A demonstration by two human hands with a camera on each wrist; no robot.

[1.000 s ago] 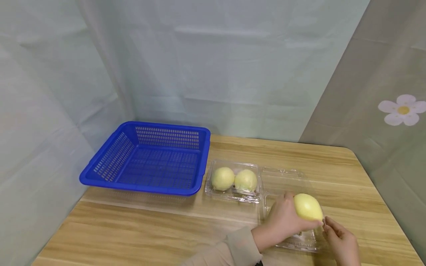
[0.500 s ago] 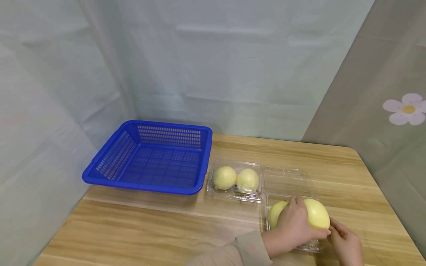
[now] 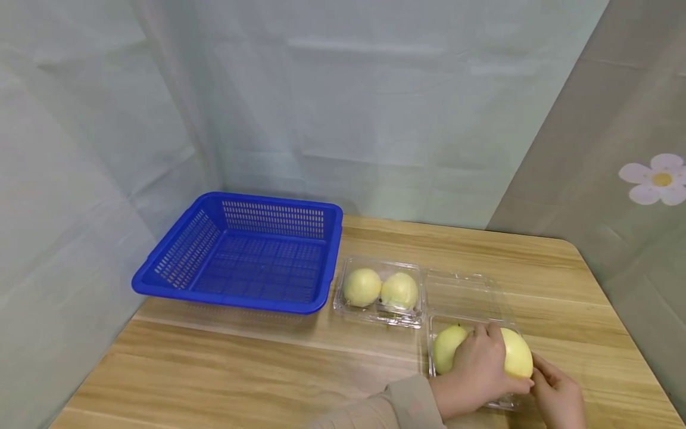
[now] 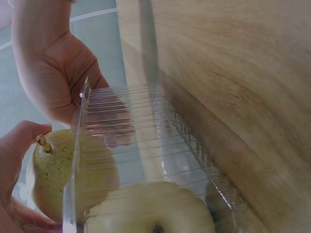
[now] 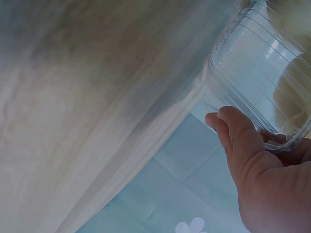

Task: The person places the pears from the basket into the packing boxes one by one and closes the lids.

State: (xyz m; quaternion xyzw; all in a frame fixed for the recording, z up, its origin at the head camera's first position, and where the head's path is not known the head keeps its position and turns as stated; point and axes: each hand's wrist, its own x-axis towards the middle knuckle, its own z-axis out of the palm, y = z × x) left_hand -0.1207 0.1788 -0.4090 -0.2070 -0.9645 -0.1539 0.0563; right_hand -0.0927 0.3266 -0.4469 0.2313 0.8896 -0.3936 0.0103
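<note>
My left hand (image 3: 477, 370) grips a yellow-green pear (image 3: 517, 354) over the right half of a clear plastic clamshell box (image 3: 471, 320). The pear's stem shows in the left wrist view, where the pear (image 4: 51, 177) overlaps the box's ribbed wall (image 4: 126, 107). Another pear (image 3: 446, 349) lies in the left half of that box, partly hidden by the left hand. At the near right corner, my right hand (image 3: 560, 393) pinches the box rim between thumb and fingers, as the right wrist view shows with the right hand (image 5: 267, 179) at the rim.
A closed clear box (image 3: 343, 310) holding two pears stands to the left of the open one. The opened lid (image 3: 463, 292) lies flat behind the open box. Farther left is a blue plastic basket (image 3: 236, 301). A curtain (image 3: 364, 131) hangs behind the wooden table (image 3: 241, 363).
My left hand has moved right and down with its pear, lowering it toward the open box. The pear in the left half has come into view. My right hand stays at the rim.
</note>
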